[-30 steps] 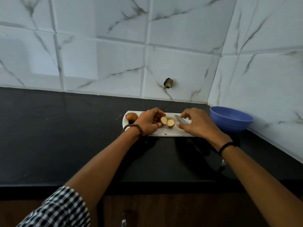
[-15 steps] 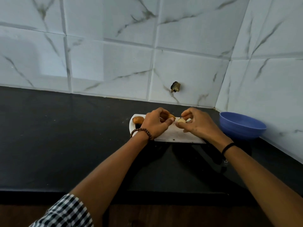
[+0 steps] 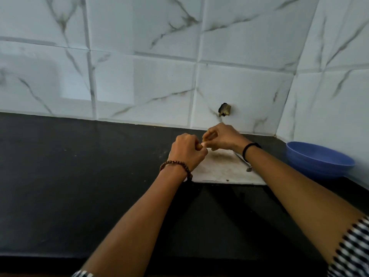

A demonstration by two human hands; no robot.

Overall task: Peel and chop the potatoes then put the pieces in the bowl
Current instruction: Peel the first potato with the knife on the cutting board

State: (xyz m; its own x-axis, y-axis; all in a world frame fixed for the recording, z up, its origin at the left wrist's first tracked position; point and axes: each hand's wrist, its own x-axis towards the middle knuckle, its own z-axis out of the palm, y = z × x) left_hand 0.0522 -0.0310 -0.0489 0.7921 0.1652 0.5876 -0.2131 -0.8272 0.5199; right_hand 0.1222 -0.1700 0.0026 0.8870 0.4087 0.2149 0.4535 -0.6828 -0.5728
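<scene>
With your left hand (image 3: pixel 187 151) curled round the potato piece (image 3: pixel 201 145) and your right hand (image 3: pixel 223 137) pinching it, a hard tug could drop it.

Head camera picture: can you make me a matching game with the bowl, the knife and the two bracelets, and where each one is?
1. round blue plastic bowl
2. thin metal knife
3. brown beaded bracelet
4. black wristband

a. round the right wrist
b. on the white cutting board
c. on the black counter
d. round the left wrist

Pairs: 1-c, 2-b, 3-d, 4-a
</scene>
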